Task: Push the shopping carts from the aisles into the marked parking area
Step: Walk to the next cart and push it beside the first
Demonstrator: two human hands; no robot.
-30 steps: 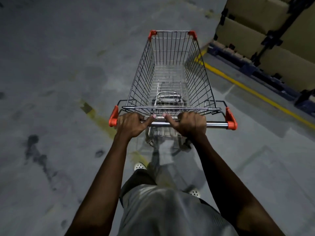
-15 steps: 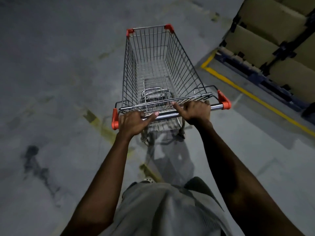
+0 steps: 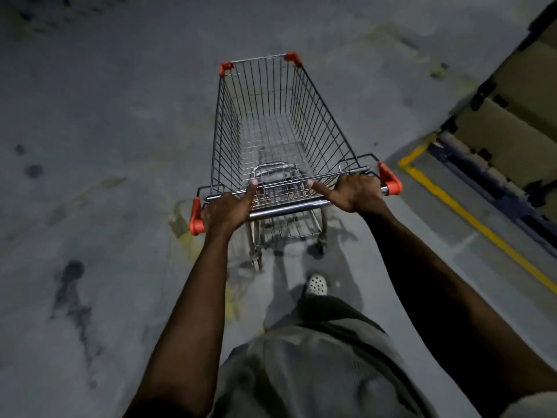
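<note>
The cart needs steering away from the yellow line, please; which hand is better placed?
Probably right: the right hand grips the cart handle's end nearest the yellow line.

Shopping cart (image 3: 271,137) ahead on floor (image 3: 105,116); shelving (image 3: 512,122) right.

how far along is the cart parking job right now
Done: nothing parked in view. In hand: the left hand and right hand grip the handle bar of one empty shopping cart on open concrete, beside a yellow floor line. Left: reaching the parking area, not visible here.
</note>
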